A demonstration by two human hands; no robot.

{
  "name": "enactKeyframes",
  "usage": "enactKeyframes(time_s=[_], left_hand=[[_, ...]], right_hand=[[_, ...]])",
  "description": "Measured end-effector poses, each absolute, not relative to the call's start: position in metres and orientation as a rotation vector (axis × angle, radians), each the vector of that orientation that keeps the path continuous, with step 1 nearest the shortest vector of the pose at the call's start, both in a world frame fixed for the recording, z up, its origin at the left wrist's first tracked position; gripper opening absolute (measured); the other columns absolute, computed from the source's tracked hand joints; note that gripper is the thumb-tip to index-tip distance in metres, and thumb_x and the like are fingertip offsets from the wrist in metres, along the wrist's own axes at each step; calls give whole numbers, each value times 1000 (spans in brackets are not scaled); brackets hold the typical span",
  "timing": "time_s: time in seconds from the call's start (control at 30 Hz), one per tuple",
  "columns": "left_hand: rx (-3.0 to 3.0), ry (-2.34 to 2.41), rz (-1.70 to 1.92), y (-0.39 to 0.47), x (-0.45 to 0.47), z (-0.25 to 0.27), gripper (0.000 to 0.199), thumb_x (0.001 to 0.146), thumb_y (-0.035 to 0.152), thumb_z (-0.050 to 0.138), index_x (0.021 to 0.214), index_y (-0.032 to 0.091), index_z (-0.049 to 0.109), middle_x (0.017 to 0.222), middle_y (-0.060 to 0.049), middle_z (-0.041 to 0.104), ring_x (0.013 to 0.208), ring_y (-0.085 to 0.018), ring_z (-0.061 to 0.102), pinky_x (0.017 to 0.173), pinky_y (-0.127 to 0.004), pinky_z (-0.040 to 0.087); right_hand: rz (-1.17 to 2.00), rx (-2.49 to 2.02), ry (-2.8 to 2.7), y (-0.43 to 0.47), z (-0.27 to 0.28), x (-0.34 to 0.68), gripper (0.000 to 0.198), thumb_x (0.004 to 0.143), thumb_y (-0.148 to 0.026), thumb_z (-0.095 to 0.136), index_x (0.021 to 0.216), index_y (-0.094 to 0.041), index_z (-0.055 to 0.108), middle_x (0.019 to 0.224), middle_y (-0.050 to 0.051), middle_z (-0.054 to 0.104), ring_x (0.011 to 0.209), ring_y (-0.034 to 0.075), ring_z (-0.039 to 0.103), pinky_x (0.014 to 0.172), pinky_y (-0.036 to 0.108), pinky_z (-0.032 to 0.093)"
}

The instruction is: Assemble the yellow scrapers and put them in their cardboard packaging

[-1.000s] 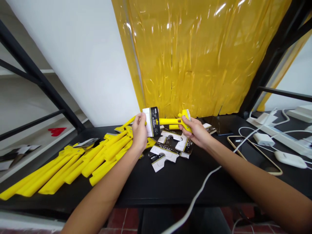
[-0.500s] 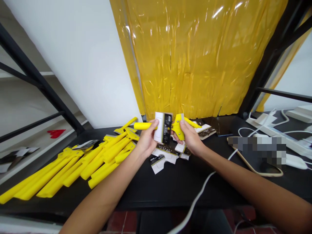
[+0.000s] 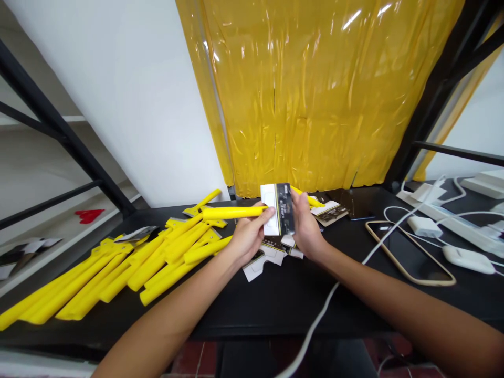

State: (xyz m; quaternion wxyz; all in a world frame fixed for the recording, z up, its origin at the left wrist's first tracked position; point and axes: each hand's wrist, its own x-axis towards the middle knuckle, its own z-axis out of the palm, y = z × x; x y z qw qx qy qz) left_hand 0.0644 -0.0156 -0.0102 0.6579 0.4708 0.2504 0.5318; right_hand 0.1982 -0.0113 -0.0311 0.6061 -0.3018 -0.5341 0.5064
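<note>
Holding a yellow scraper (image 3: 232, 212) above the black counter (image 3: 275, 299), the left hand (image 3: 247, 237) had its grip closed around the handle. The right hand (image 3: 305, 226) had its grip closed on the card (image 3: 277, 216) that sat over the scraper's head end. The handle stuck out to the left. Under both hands lay loose cards (image 3: 268, 255). A pile of scrapers (image 3: 129, 268) lay on the counter to the left. A phone (image 3: 409, 252) and a white cable (image 3: 338, 289) lay to the right.
</note>
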Motion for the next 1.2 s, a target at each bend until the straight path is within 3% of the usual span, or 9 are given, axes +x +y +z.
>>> enactKeyframes(time_s=[0.1,0.3,0.4,0.53,0.63,0.8,0.9,1.07,1.2], left_hand=[[1114,663,1295,-9,59,-12,34,73,30,85,102,19,72,97,-5,74,92,-21,70,88,-34,54],[1219,909,1439,2,52,-18,36,73,43,83,95,16,75,85,-6,72,73,-16,65,66,-28,51],[1266,895,1344,7,46,-15,38,75,51,79,86,15,74,73,-5,66,60,-13,57,54,-25,44],[1767,1064,1062,18,23,-1,48,89,62,56,86,18,74,70,-6,65,59,-16,56,55,-29,43],[2339,1272,843,25,-2,10,39,90,55,58,86,21,76,82,-7,70,74,-20,60,65,-31,43],[2494,1385,206,31,-35,19,38,85,52,60,101,21,73,83,-4,70,69,-18,60,61,-29,38],[2462,1424,-24,34,-43,18,41,77,47,68,109,21,70,81,-3,69,65,-18,59,57,-28,35],[2457,1445,-119,34,-42,12,51,65,36,75,115,24,68,82,-1,68,66,-19,56,57,-29,33],[2504,1408,-81,33,-44,15,42,69,31,71,110,26,72,78,-1,65,63,-18,53,58,-29,31]], right_hand=[[1230,-650,-1152,-6,-28,201,49,83,-62,67,118,-28,64,100,4,71,92,22,66,72,32,54],[1204,-783,-1151,-3,-24,209,36,77,-54,75,74,-19,67,66,0,63,56,13,54,51,26,44],[1200,-746,-1145,3,-22,215,35,76,-52,76,74,-19,66,68,1,65,57,14,57,52,27,46],[1034,-817,-1017,28,-20,247,27,80,-43,74,75,-18,67,72,3,69,63,15,62,61,28,53],[908,-1038,-930,51,-21,281,19,86,-32,67,77,-16,66,68,3,68,58,15,62,56,27,54],[705,-1448,-976,69,-25,313,19,94,-22,51,96,-12,67,66,4,66,45,15,57,39,25,46],[584,-1569,-1013,70,-27,321,21,92,-20,53,104,-11,68,75,8,69,57,20,64,50,29,51],[268,-1876,-1189,66,-24,332,36,86,-20,60,120,-10,63,113,23,69,111,34,65,90,43,51],[-6,-2233,-1421,58,-22,332,46,91,-34,53,132,-11,55,118,26,67,110,40,65,89,53,50]])
